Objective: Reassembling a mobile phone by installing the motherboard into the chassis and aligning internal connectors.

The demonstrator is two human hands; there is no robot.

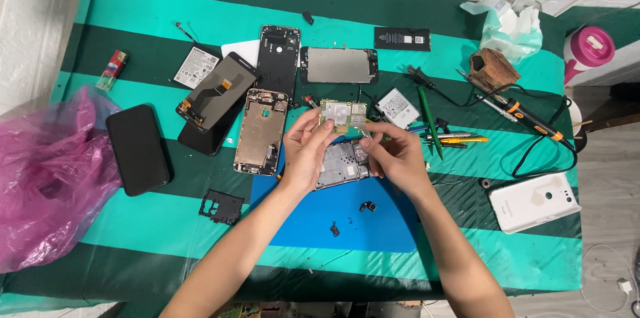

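Green striped worktop carries phone parts; left hand pinches a circuit board up at twelve o'clock, steadying it while right hand pinches tweezers against it.

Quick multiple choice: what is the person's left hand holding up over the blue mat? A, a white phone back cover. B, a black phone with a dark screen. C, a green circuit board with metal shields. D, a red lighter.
C: the left hand pinches a green circuit board with metal shields, raised above the blue mat, while the right hand works at its edge.
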